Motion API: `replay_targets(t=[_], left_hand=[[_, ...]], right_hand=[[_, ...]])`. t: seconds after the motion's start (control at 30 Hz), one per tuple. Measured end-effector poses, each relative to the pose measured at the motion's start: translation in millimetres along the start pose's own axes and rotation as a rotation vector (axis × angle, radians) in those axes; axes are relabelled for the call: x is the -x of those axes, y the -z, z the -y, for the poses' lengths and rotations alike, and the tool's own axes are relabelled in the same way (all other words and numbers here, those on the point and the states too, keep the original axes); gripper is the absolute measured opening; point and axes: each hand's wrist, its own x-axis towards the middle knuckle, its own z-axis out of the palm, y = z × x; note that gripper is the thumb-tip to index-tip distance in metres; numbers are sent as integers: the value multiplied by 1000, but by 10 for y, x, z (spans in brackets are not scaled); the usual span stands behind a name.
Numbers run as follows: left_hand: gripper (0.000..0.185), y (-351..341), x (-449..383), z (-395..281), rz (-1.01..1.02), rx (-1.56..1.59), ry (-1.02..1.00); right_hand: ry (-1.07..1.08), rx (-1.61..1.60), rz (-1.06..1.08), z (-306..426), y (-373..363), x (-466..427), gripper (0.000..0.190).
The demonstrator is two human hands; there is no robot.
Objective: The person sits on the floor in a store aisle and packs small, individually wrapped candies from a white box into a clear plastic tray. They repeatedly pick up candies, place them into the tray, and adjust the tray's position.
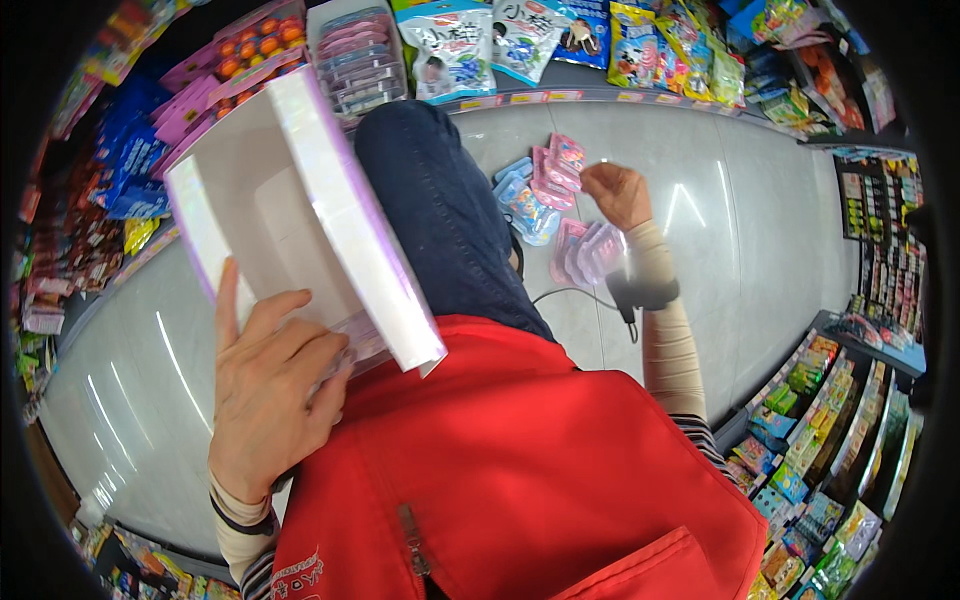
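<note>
My left hand point(277, 390) holds an open white cardboard box point(262, 217) with purple edges, tilted over my knee. Its index finger lies along the box's side wall. A clear plastic pack point(364, 337) shows at the near end of the box, by my fingers and thumb; how far it reaches inside is hidden. Over the floor, my right hand point(619, 195) has its fingers curled together at the edge of a pink plastic pack point(566, 156). More pink packs lie under that one. Blue packs point(529, 206) sit to their left, and pale purple packs point(600, 251) lie nearer me.
A low shelf point(555, 96) ahead carries bagged sweets point(450, 49) and a tray of flat packs point(361, 64). Blue bags point(135, 161) hang at the left. Tiered snack racks point(802, 420) stand at the right. A black cable point(577, 291) runs near my right forearm, above the tiled floor point(720, 247).
</note>
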Motion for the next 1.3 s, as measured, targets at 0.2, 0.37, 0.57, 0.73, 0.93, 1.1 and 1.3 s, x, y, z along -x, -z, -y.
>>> replay_targets(t=[0.2, 0.37, 0.57, 0.73, 0.93, 1.1, 1.3], left_hand=[[21, 19, 83, 29, -35, -23, 31], [18, 0, 87, -13, -7, -50, 23], [19, 0, 7, -50, 24, -67, 20], [19, -10, -48, -86, 34, -60, 26], [18, -32, -59, -101, 27, -67, 37], [17, -53, -18, -75, 9, -58, 29], [17, -38, 33, -63, -4, -51, 11]], right_hand=[[-528, 98, 145, -1364, -618, 518, 26], [-1068, -678, 145, -1578, -1397, 753, 30], [-1333, -1108, -241, -1667, -2108, 534, 43], [-1404, -1236, -465, -1667, -2205, 474, 33], [-1334, -1330, -388, -1727, -2153, 653, 16], [-1390, -1236, -374, -1678, -2153, 929, 16], [-1260, -1333, -279, -1675, -2087, 1079, 25]])
